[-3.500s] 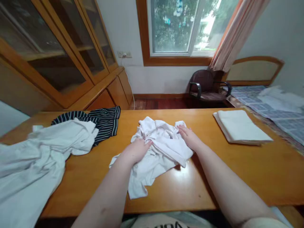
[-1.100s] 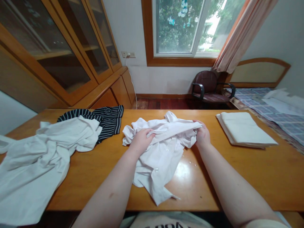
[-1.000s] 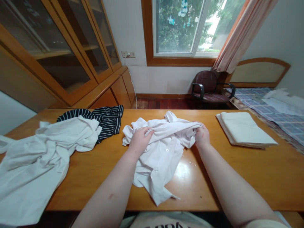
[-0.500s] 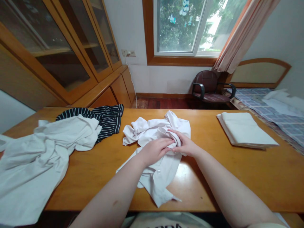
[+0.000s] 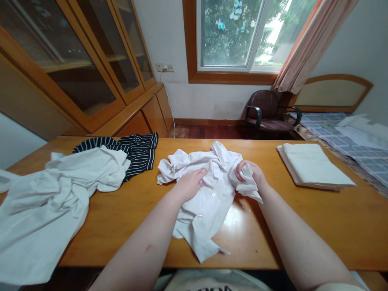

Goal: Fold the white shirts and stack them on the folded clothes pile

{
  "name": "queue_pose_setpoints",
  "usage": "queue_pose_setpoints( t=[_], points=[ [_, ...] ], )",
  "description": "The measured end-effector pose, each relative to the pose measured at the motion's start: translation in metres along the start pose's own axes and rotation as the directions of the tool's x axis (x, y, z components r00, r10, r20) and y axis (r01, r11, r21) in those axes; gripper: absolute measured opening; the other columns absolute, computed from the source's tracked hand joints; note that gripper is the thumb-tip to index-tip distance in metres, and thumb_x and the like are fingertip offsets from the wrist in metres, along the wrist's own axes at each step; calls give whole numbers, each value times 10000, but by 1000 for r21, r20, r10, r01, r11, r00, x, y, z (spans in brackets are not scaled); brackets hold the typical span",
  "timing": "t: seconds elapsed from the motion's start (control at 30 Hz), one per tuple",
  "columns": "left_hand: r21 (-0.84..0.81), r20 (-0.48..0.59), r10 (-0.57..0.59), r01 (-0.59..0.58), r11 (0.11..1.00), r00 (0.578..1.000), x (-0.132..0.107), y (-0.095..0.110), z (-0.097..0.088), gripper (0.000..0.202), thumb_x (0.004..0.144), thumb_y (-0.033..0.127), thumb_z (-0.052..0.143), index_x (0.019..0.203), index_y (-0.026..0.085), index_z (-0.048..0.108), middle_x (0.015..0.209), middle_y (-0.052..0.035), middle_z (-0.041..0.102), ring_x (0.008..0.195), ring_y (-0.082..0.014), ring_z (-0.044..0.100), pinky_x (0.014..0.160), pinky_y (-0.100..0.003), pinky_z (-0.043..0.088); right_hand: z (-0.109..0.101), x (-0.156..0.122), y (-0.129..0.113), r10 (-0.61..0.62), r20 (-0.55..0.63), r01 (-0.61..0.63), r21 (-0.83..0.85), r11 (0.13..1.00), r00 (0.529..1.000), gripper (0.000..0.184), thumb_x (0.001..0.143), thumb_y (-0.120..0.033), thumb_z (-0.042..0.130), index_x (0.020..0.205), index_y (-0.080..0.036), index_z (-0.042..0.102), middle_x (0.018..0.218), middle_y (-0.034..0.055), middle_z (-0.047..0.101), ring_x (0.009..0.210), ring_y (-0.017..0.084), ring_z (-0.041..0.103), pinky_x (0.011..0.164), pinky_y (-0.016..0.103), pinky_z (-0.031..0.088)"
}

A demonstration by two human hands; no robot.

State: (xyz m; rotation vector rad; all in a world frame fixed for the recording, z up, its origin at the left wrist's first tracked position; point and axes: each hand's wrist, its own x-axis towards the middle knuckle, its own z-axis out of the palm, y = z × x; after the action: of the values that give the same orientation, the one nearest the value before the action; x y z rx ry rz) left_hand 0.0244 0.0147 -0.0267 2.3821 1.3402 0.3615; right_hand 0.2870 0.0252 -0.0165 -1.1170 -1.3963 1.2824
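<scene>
A crumpled white button-up shirt point(image 5: 212, 202) lies in the middle of the table, its buttoned front facing up. Over its left part rests my left hand point(image 5: 191, 184), fingers together and curled on the fabric beside a raised fold; the thumb is hidden. My right hand point(image 5: 256, 176) is closed around a bunched part of the same shirt at its right side, and a loose corner of cloth hangs out below the fingers.
Left on the wooden table point(image 5: 121, 226) lie a heaped white garment point(image 5: 60, 194) and a black-and-white striped garment point(image 5: 142, 151). A folded white cloth stack point(image 5: 315, 165) sits at the right. Beyond the table stand a chair point(image 5: 265, 109) and a glass-doored cabinet point(image 5: 91, 72).
My hands have drawn apart: the right went rightward with bunched shirt fabric, the left slightly leftward. More of the shirt's buttoned front now shows between them.
</scene>
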Motion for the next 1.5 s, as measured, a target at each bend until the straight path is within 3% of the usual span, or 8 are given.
queue_pose_setpoints(
  t=[0.1, 0.27, 0.53, 0.67, 0.83, 1.0, 1.27, 1.5],
  points=[
    [23, -24, -16, 17, 1000, 1000, 0, -1, -1, 511, 828, 114, 447, 1311, 269, 509, 1250, -57, 585, 1145, -207, 526, 989, -345, 387, -7, -1, -2, -40, -44, 23, -332, 943, 998, 242, 711, -322, 431, 683, -197, 637, 557, 9, 563, 522, 169, 506, 534, 290, 388],
    [57, -77, -132, 137, 989, 988, -3, 1, -16, 449, 808, 116, 406, 1172, 242, 638, 1085, -67, 655, 1033, -211, 581, 930, -312, 414, -15, 1, 0, -4, -121, -98, -821, 563, 993, 340, 815, -433, 436, 753, -211, 684, 692, 56, 654, 690, 212, 592, 598, 289, 391],
    [123, 43, -328, 321, 939, 944, -10, -1, -28, 319, 820, 245, 407, 863, 219, 722, 919, -69, 712, 868, -228, 634, 765, -300, 443, -30, 8, 8, 72, -533, -538, -837, 100, 843, 473, 802, -491, 493, 973, -91, 677, 962, 220, 649, 937, 338, 595, 765, 420, 428],
    [86, 114, -359, 350, 933, 926, -14, 4, -31, 527, 889, 511, 315, 701, 194, 692, 771, -87, 693, 734, -226, 626, 669, -309, 434, -14, 2, 0, -163, -335, -312, -938, 152, 928, 339, 837, -348, 494, 1038, -125, 652, 1092, 172, 622, 1062, 301, 530, 922, 414, 366],
    [73, -206, -190, 209, 975, 960, -8, 11, -25, 368, 922, 373, 341, 984, 198, 659, 1029, -76, 668, 972, -211, 591, 846, -314, 431, 10, -1, 7, -164, -52, 12, -931, 365, 985, 316, 848, -129, 406, 1067, -192, 625, 1146, 64, 624, 1026, 175, 562, 891, 266, 396],
    [202, -128, -54, 79, 976, 990, -1, 2, -6, 604, 796, 323, 580, 1366, 224, 407, 1466, -85, 353, 1343, -255, 299, 1103, -398, 225, 17, 3, 21, -15, -1, 6, -901, 434, 1000, 525, 798, -265, 556, 1302, -154, 464, 1276, 112, 549, 1150, 216, 510, 973, 313, 362],
    [248, 211, -341, 287, 925, 916, -7, -14, -7, 1020, 668, 513, 630, 1486, 205, 104, 1549, -128, 63, 1416, -308, 29, 1120, -491, 106, 13, 3, 21, 208, -38, -114, -923, 368, 977, 1139, 630, -599, 670, 1477, -129, 71, 1483, 217, 255, 1384, 322, 173, 1067, 562, 138],
    [278, 118, -490, 445, 851, 864, -13, -16, -18, 838, 715, 637, 537, 1412, 213, 348, 1511, -153, 234, 1381, -349, 207, 1053, -528, 249, 7, 1, 12, 166, -170, -199, -964, 176, 971, 653, 804, -651, 425, 1247, -181, 521, 1280, 173, 542, 1203, 340, 448, 1008, 605, 173]
  ],
)
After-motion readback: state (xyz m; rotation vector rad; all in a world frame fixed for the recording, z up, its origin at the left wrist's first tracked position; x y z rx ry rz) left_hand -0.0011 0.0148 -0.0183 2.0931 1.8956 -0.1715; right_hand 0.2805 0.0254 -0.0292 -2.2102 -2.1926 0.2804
